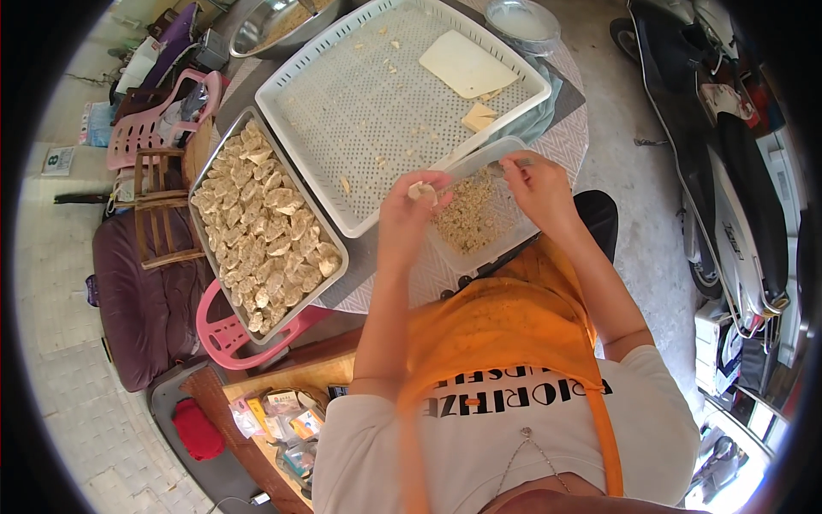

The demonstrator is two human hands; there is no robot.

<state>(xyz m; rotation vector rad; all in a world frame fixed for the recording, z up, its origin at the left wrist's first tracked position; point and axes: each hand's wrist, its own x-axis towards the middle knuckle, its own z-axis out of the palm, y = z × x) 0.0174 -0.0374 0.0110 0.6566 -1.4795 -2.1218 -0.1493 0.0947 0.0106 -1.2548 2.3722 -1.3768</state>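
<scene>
My left hand point(404, 212) is closed around a small pale dough wrapper point(422, 192), held above the left end of a clear plastic container. Loose, crumbly minced filling point(471, 214) lies in that container point(515, 226). Over its right side, my right hand point(545, 193) has its fingers pinched together. A thin greyish thing shows at those fingertips, too small to name. On the left, a metal tray point(336, 244) is packed with folded dumplings point(265, 214). Beyond my hands sits a large white perforated tray point(342, 120), with a few square wrappers point(479, 117) and a pale flat rectangular sheet point(467, 64).
A metal bowl point(257, 43) stands at the far left of the table, and a smaller bowl point(522, 21) at the far right. A pink plastic stool point(224, 330) is under the dumpling tray. A scooter point(728, 171) is parked to the right.
</scene>
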